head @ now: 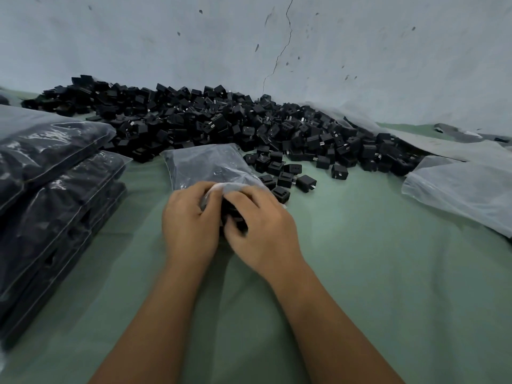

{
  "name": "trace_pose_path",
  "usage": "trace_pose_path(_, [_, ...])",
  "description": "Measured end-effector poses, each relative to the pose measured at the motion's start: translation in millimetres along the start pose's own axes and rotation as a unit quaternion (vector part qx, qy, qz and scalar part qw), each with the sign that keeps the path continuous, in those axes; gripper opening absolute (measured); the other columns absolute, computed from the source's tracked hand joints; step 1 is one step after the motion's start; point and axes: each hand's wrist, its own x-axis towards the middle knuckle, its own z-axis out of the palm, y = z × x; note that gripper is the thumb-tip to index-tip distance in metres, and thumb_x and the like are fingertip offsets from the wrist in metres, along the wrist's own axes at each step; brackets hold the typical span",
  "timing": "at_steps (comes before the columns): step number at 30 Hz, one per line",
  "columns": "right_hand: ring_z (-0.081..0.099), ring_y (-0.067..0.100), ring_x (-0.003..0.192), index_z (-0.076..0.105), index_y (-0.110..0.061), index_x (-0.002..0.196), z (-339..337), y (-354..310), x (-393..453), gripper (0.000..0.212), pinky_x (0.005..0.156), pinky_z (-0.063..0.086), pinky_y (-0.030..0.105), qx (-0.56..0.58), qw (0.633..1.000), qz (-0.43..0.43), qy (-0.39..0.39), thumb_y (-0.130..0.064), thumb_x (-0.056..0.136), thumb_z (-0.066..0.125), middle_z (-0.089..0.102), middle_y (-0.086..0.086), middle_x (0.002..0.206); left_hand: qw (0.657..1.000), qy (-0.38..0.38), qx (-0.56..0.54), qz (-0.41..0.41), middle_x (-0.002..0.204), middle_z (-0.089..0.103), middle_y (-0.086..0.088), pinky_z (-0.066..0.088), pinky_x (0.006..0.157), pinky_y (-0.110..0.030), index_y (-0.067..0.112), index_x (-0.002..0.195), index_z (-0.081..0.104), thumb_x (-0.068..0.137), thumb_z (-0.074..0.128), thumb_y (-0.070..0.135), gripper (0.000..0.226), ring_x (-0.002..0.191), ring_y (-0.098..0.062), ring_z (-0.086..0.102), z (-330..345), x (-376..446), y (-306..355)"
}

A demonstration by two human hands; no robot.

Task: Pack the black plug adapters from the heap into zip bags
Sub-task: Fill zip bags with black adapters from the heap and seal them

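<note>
A cracked, pale wall (pixel 332 51) backs the green cloth (pixel 360 259) I'm working over. The heap (pixel 221 126) of black adapters runs along the wall's foot, with strays spilling toward me, within easy reach. In the middle lies the bag (pixel 205 164), mouth facing me, so I can feed it without lifting it. My left hand (pixel 188 220) curls its fingers on the mouth's rim, I judge to hold it open. My right hand (pixel 260 225) is blurred, curled round a dark clump of adapters (pixel 231 214) at the mouth; I judge it is pushing them in. Filled bags (pixel 55 189) are stacked at my left, clear of the work, and empty bags (pixel 465 189) lie at my right, close to the feeding hand. Plenty of the heap remains.
</note>
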Motion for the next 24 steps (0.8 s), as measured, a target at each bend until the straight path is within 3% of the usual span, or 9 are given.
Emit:
trace_pose_path(5, [0.056, 0.023, 0.105, 0.061, -0.024, 0.119, 1.7, -1.5, 3.3, 0.036, 0.072, 0.052, 0.035, -0.058, 0.988, 0.054, -0.129, -0.015, 0.084, 0.053, 0.059, 0.002, 0.118, 1.0, 0.0, 0.002, -0.01, 0.075, 0.06, 0.033, 0.047, 0.071, -0.035, 0.049, 0.076, 0.058, 0.09, 0.047, 0.04, 0.019, 0.086, -0.014, 0.059, 2.3, -0.4, 0.9])
trace_pose_path(8, [0.052, 0.026, 0.111, 0.057, -0.031, 0.125, 1.1, -3.4, 6.4, 0.04, 0.086, 0.047, 0.037, -0.094, 0.979, 0.057, -0.169, -0.023, 0.088, 0.045, 0.057, 0.004, 0.121, 1.0, -0.003, 0.005, -0.008, 0.083, 0.058, 0.04, 0.05, 0.073, -0.039, 0.049, 0.075, 0.058, 0.091, 0.048, 0.039, 0.021, 0.085, -0.015, 0.06, 2.1, -0.1, 1.1])
trace_pose_path(10, [0.054, 0.025, 0.107, 0.055, -0.035, 0.128, -1.1, -2.9, 6.5, 0.041, 0.093, 0.042, 0.035, -0.139, 0.974, 0.052, -0.17, -0.025, 0.089, 0.047, 0.06, 0.005, 0.114, 1.0, -0.006, -0.003, -0.012, 0.079, 0.063, 0.029, 0.053, 0.074, -0.044, 0.044, 0.078, 0.063, 0.089, 0.048, 0.041, 0.019, 0.084, -0.017, 0.063, 1.8, 0.6, 0.2])
trace_pose_path(13, [0.062, 0.023, 0.086, 0.061, -0.035, 0.121, -2.6, -2.9, 5.8, 0.044, 0.081, 0.047, 0.031, -0.205, 0.966, 0.05, -0.147, -0.024, 0.079, 0.066, 0.065, 0.002, 0.088, 1.0, -0.008, -0.004, -0.016, 0.075, 0.066, 0.018, 0.053, 0.074, -0.047, 0.039, 0.082, 0.067, 0.089, 0.047, 0.041, 0.021, 0.085, -0.019, 0.064, 1.7, 1.1, -0.6])
trace_pose_path(17, [0.064, 0.024, 0.076, 0.064, -0.027, 0.118, -3.5, -2.5, 6.0, 0.039, 0.076, 0.048, 0.031, -0.171, 0.975, 0.059, -0.132, -0.023, 0.079, 0.07, 0.067, 0.002, 0.076, 1.0, -0.011, -0.013, -0.022, 0.077, 0.066, 0.017, 0.053, 0.075, -0.047, 0.037, 0.085, 0.068, 0.09, 0.048, 0.039, 0.021, 0.086, -0.02, 0.064, 1.3, 0.1, -0.2])
trace_pose_path(21, [0.06, 0.024, 0.076, 0.063, -0.025, 0.112, -8.4, -12.8, 8.2, 0.031, 0.073, 0.043, 0.032, -0.075, 0.983, 0.103, -0.133, -0.029, 0.091, 0.041, 0.066, 0.002, 0.078, 1.0, 0.002, 0.001, -0.007, 0.077, 0.061, 0.021, 0.044, 0.078, -0.034, 0.034, 0.086, 0.068, 0.09, 0.046, 0.038, 0.023, 0.09, -0.006, 0.05, 1.1, 0.8, 0.9])
trace_pose_path(24, [0.056, 0.016, 0.083, 0.068, -0.029, 0.096, -8.1, -14.7, 10.7, 0.035, 0.085, 0.041, 0.031, -0.014, 0.978, 0.133, -0.161, -0.033, 0.086, 0.035, 0.066, -0.005, 0.082, 1.0, 0.007, 0.022, 0.012, 0.081, 0.061, 0.015, 0.039, 0.081, -0.03, 0.026, 0.092, 0.072, 0.091, 0.048, 0.037, 0.027, 0.095, -0.004, 0.044, 1.5, 0.7, 0.2])
